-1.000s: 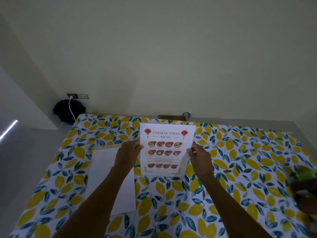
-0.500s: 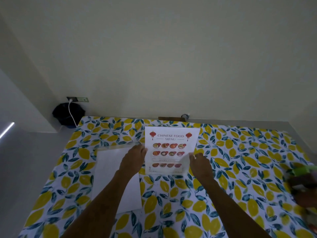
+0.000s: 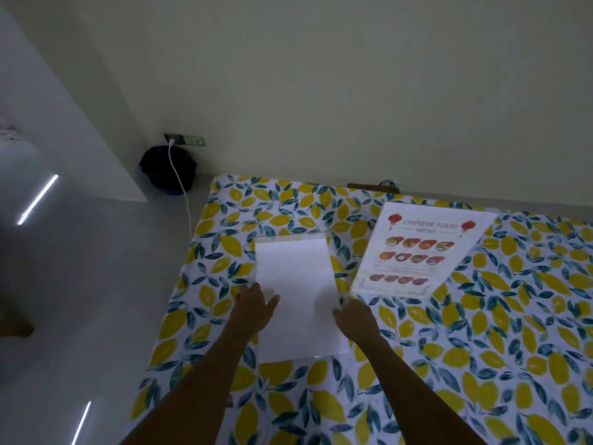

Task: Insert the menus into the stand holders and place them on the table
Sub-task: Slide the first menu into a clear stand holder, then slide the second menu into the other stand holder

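Yellow lemons and teal leaves pattern the cloth [image 3: 481, 332] covering the worktop. A white sheet [image 3: 296, 297] lies flat on it inside what looks like a clear holder [image 3: 290, 236], whose edge shows along the sheet's far end. The left hand [image 3: 255, 305] rests with fingers spread on the sheet's left edge, gripping nothing. The right hand [image 3: 354, 317] touches the sheet's right edge, fingers loosely apart. The Chinese food menu [image 3: 420, 250] stands tilted on the cloth just right of the sheet, clear of both hands. A black bin [image 3: 167, 170] sits on the floor.
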The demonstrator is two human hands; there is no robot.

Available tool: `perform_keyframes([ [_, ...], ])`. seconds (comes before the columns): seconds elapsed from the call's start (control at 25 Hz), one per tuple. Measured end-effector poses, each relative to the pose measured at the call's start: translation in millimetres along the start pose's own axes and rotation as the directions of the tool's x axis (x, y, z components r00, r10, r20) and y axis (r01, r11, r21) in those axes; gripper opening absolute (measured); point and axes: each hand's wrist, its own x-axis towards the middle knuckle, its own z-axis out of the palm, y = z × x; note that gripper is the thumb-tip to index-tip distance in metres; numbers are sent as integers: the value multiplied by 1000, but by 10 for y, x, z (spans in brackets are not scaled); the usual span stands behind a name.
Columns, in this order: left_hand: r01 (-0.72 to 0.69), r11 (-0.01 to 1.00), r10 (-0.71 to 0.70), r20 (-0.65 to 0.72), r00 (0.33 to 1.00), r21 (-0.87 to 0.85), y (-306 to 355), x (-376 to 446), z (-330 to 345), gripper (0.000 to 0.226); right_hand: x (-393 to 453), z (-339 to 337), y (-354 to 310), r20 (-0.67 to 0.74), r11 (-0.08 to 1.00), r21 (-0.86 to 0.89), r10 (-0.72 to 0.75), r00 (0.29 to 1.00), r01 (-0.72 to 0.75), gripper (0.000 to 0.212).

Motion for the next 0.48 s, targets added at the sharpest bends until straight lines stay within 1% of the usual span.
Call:
perform_keyframes([
  [0.04,-25,999,25,-2,1000,-37,-48,22,1,65,4,120,-35,-42,999,15,30,999,-29,53],
  [0.08,-52,996,51,-14,999,-69,-53,24,7,62,-9,192,-63,-88,997,38,67,994,-64,54],
  [0.12,-74,992,72,-22,997,-99,-28,12,15,58,-6,235,-85,-129,995,42,91,987,-86,53],
  [0.24,-67,972,58,-47,997,-225,33,-38,36,44,3,272,-140,-154,991,80,118,981,-107,47],
  [0.32,-35,945,18,-56,998,-324,-1,-35,-1,32,-3,217,-107,-143,989,124,92,985,-74,40],
  [0.36,-37,938,16,-63,998,-345,-38,-34,-28,32,-4,188,-62,-132,991,126,68,989,-51,39],
  [0.44,-79,946,49,-103,994,-316,-133,-24,-94,41,-77,114,-6,-126,993,118,-4,992,19,41],
  [0.48,-116,953,80,-136,988,-282,-172,-52,-142,40,-143,78,22,-146,990,127,-50,988,68,41],
])
